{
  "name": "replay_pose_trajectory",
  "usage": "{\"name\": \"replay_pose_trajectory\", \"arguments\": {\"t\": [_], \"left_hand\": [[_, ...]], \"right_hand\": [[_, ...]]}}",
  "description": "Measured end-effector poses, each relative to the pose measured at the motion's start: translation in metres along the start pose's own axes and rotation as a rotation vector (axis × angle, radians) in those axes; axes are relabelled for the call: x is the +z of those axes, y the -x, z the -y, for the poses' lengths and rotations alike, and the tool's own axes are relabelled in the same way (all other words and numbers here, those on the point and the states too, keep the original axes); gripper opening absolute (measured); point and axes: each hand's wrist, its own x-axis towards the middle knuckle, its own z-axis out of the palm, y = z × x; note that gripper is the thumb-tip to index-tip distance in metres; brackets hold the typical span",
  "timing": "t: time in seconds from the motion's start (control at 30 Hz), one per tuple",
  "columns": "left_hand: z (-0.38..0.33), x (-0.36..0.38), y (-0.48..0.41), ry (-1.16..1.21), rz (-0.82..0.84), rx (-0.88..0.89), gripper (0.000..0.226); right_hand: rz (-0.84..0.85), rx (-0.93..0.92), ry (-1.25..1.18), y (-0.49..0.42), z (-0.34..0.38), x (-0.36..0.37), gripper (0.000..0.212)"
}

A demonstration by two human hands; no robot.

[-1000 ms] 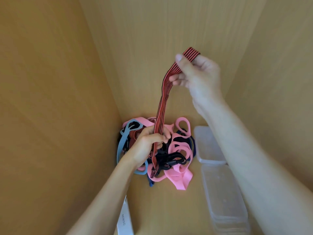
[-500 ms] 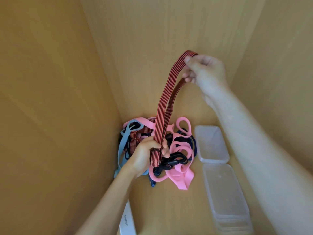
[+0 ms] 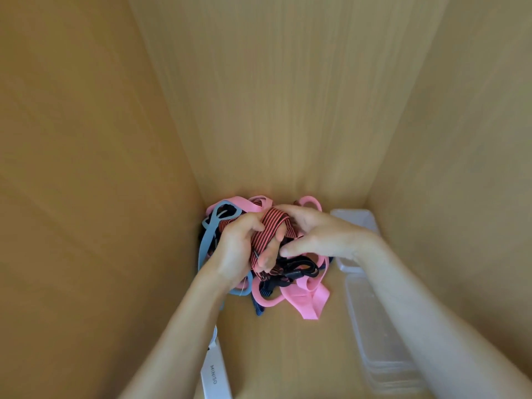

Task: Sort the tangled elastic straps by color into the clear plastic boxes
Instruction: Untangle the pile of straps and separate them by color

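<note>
A tangle of elastic straps lies at the back of a wooden compartment: pink straps (image 3: 305,300), a light blue strap (image 3: 205,243), dark blue ones and black clips (image 3: 299,270). Over the pile, my left hand (image 3: 240,249) grips a bunched red-and-black striped strap (image 3: 266,228). My right hand (image 3: 319,233) meets it there, its fingers curled over the top of the same strap. Two clear plastic boxes sit to the right, one at the back (image 3: 359,223) and a longer one nearer me (image 3: 374,332).
Wooden walls close in on the left (image 3: 86,168), back and right. A white box marked MINISO (image 3: 214,375) stands against the left wall near my left forearm. Bare wooden floor (image 3: 288,355) shows between the pile and me.
My right hand has come down from high in the air to the pile. The striped strap, stretched upward before, is now bunched between both hands.
</note>
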Motion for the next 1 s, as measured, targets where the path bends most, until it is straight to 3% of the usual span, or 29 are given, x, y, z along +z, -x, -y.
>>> {"name": "replay_pose_trajectory", "arguments": {"t": [0.1,0.17,0.37,0.5,0.67,0.8,0.9,1.0], "left_hand": [[-0.003,0.000,0.001,0.019,0.019,0.046,0.029],[-0.003,-0.002,0.003,0.004,-0.032,0.082,0.027],[0.012,-0.013,0.003,-0.058,-0.297,0.066,0.021],[0.029,-0.010,0.002,-0.103,-0.317,0.020,0.028],[0.048,-0.008,0.004,-0.145,-0.325,-0.032,0.029],[0.060,-0.002,0.000,-0.182,-0.409,-0.062,0.026],[0.070,-0.003,0.002,-0.232,-0.346,-0.071,0.007],[0.080,-0.002,0.012,-0.435,-0.178,-0.100,0.043]], "right_hand": [[-0.266,-0.014,0.159,-0.005,-0.008,0.010,0.023],[-0.346,-0.039,0.092,-0.005,-0.012,0.012,0.016],[-0.543,-0.077,-0.100,0.002,-0.009,-0.001,0.023],[-0.648,-0.076,-0.117,0.001,-0.002,0.001,0.025],[-0.668,0.055,-0.135,-0.003,-0.009,0.014,0.012],[-0.709,0.139,-0.120,-0.006,-0.015,0.030,0.015],[-0.773,0.187,-0.150,-0.007,-0.020,0.034,0.014],[-0.798,0.274,-0.282,-0.004,-0.023,0.036,0.013]]}}
